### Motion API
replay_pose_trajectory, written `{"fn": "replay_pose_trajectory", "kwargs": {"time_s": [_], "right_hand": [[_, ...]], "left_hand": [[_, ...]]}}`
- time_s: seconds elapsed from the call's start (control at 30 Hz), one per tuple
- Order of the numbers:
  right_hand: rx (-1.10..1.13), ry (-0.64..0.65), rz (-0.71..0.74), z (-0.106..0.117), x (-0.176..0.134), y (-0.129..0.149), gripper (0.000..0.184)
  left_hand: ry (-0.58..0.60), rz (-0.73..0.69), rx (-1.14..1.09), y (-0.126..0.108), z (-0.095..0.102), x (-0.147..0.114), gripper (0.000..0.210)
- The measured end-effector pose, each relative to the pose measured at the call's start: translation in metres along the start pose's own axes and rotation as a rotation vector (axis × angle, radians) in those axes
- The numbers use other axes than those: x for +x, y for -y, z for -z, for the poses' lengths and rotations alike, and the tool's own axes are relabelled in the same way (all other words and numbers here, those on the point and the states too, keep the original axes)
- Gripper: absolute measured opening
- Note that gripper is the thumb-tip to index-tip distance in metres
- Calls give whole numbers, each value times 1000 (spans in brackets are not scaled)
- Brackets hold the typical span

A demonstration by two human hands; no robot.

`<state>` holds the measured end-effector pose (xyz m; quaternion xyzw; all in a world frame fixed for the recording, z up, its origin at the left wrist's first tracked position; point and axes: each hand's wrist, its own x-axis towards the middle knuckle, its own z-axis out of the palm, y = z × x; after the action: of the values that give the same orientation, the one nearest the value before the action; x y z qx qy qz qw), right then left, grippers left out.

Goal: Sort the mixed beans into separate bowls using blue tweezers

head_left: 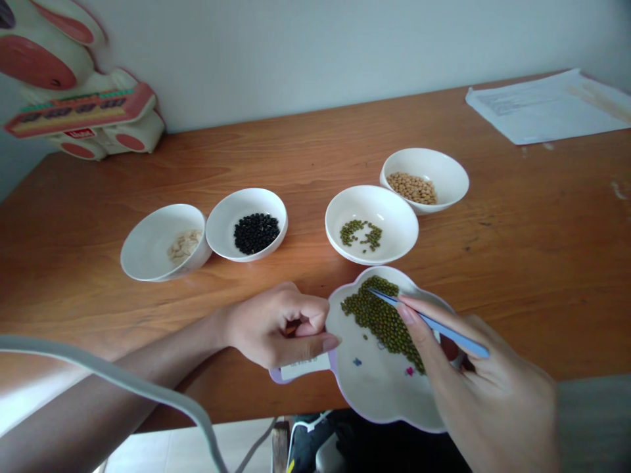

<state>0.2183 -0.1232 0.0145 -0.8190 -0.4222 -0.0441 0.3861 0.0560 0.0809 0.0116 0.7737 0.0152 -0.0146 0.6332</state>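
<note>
My left hand is closed around the handle of a white, cloud-shaped tray with a purple rim. Green mung beans lie heaped across the tray's upper part. In my right hand is a pair of blue tweezers, pinched between thumb and fingers. Their tips touch the mung beans; whether a bean is caught between them is too small to tell. Just beyond the tray stands a white bowl holding a few mung beans.
Farther right is a bowl of tan beans. On the left stand a bowl of black beans and a bowl of pale flat pieces. A rabbit figure, papers and a grey cable are around the wooden table.
</note>
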Motion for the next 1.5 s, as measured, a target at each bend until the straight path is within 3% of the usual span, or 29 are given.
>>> {"fn": "replay_pose_trajectory", "kwargs": {"time_s": [0.27,0.73,1.17,1.4,1.5], "right_hand": [[-21,-123,-42,13,4,0,15],[-6,35,185,8,8,-7,14],[-14,84,168,8,5,-10,15],[39,9,72,17,3,-3,13],[31,-93,51,15,11,1,16]], "left_hand": [[-3,-10,4,-2,0,1,42],[2,2,6,-1,0,1,42],[11,-2,5,1,0,1,42],[9,1,1,-1,1,1,42],[11,-2,-1,-2,1,1,42]]}}
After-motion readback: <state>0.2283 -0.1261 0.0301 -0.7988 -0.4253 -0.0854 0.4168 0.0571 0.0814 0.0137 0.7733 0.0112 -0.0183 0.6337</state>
